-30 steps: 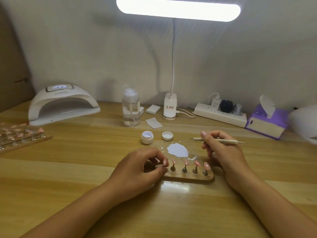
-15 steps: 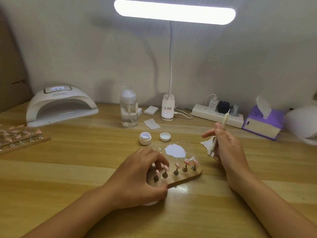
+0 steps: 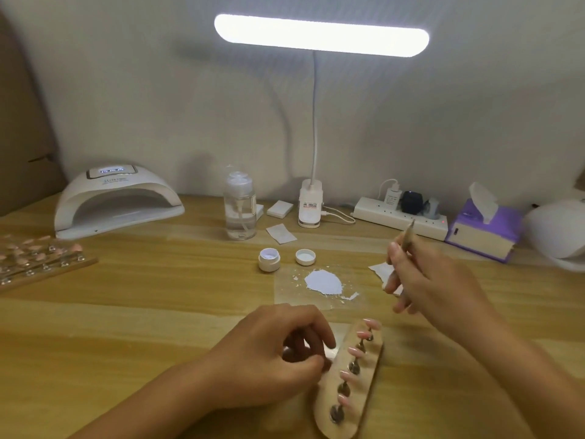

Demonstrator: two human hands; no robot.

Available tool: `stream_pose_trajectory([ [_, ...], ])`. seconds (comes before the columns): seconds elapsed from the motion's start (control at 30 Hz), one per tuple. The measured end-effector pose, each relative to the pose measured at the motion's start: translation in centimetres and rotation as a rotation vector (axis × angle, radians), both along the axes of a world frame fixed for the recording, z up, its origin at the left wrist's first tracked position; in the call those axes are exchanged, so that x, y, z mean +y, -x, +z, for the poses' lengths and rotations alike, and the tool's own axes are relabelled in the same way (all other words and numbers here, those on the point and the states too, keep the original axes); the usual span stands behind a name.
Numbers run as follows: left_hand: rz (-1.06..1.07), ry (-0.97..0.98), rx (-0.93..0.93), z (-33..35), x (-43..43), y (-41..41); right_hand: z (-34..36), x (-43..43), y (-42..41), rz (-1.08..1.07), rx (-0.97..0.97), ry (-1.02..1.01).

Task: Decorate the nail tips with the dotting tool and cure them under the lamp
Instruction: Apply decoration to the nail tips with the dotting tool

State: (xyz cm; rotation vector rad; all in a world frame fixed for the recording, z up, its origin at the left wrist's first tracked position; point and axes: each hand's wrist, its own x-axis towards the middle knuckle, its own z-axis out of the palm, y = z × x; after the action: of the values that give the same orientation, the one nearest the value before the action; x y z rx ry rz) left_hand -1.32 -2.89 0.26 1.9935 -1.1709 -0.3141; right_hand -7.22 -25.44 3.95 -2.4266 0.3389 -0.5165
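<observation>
Head view: left hand (image 3: 269, 356) grips the wooden stand (image 3: 361, 407) carrying pink nail tips (image 3: 356, 350); right hand (image 3: 433, 286) pinches the dotting tool (image 3: 406, 236) beyond the stand. Seemingly positioning before dotting; next, the tool needs white gel (image 3: 323, 282), just beyond the stand.

At the back of the wooden tabletop (image 3: 126, 312) we see a lit desk lamp (image 3: 321, 34) standing between a clear pump bottle (image 3: 240, 209) and a white power strip (image 3: 400, 218) with plugs in it. Right of the strip sits a purple tissue box (image 3: 482, 231), one tissue sticking up. We also see a small stack of white pads (image 3: 279, 208) just beside the bottle, with a loose pad (image 3: 281, 234) in front.
</observation>
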Motion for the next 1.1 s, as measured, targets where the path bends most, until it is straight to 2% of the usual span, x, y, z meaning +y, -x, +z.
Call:
stream_pose_trajectory([
  [0.13, 0.085, -0.064, -0.252, -1.1, -0.3, 0.4, 3.8, 1.3, 4.2, 0.018, 0.291, 0.227],
  [0.23, 0.114, -0.093, -0.313, -1.3, -0.4, 0.5, 3.4, 4.3, 7.9, 0.041, 0.42, 0.306],
  [0.33, 0.127, -0.088, -0.303, -1.7, -0.7, 0.8, 0.5, 7.6, 10.0, -0.054, 0.418, 0.317],
  [0.43, 0.123, -0.105, -0.32, -1.9, -0.8, 0.9, -1.9, 8.6, 10.4, -0.035, 0.22, 0.443],
  [0.57, 0.157, -0.166, -0.336, -2.1, -0.8, 0.3, -1.9, 7.1, 10.2, -0.054, 0.393, 0.277],
  [0.73, 0.209, -0.136, -0.295, -2.2, -0.8, -0.4, -1.6, 1.6, 8.9, 0.123, 0.421, 0.009],
  [0.8, 0.218, -0.111, -0.275, -2.0, -1.0, -0.6, -1.6, -0.1, 7.8, 0.21, 0.394, -0.104],
  [0.9, 0.256, -0.078, -0.242, -1.9, -1.0, -0.9, -1.3, -1.1, 5.7, 0.205, 0.283, -0.262],
  [1.03, 0.351, -0.053, -0.164, -1.7, -1.0, -1.3, -0.8, 0.0, 3.1, 0.174, -0.052, -0.134],
  [1.1, 0.379, -0.039, -0.134, -1.7, -1.2, -1.3, -1.0, 1.6, 2.4, 0.281, -0.086, -0.072],
])
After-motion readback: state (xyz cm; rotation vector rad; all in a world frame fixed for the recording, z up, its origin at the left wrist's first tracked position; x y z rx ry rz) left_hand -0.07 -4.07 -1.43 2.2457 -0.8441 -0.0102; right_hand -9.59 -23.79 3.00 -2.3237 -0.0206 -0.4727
